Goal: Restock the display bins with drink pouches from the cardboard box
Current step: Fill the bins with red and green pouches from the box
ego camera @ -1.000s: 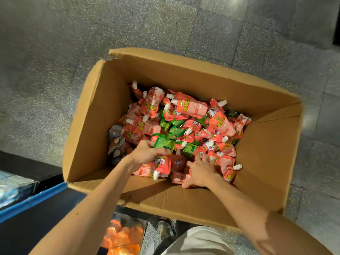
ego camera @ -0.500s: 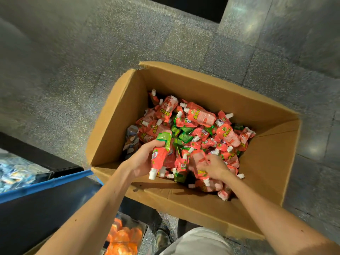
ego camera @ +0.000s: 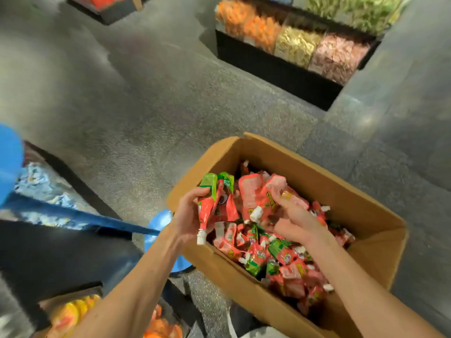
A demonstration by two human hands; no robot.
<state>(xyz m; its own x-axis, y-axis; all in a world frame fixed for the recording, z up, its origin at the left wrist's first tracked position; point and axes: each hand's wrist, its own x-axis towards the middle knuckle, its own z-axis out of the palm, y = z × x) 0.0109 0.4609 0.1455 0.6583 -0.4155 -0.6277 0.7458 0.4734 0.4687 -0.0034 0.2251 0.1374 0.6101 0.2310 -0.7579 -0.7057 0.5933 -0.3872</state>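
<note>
1. Head view: green-topped pouches [ego camera: 216,203] are gripped by the left hand [ego camera: 188,217] above the cardboard box's [ego camera: 361,211] left edge.
2. Pink pouches [ego camera: 252,193] are clutched by the right hand [ego camera: 294,222] over the box.
3. Loose pouches [ego camera: 280,259] are heaped inside.

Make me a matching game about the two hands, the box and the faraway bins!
1 left hand
2 right hand
3 cardboard box
4 far display bins

A orange, yellow and pink packs
B grips pink pouches
C grips green-topped pouches
D full of loose pouches

Pairs: 1-C, 2-B, 3-D, 4-A
</note>
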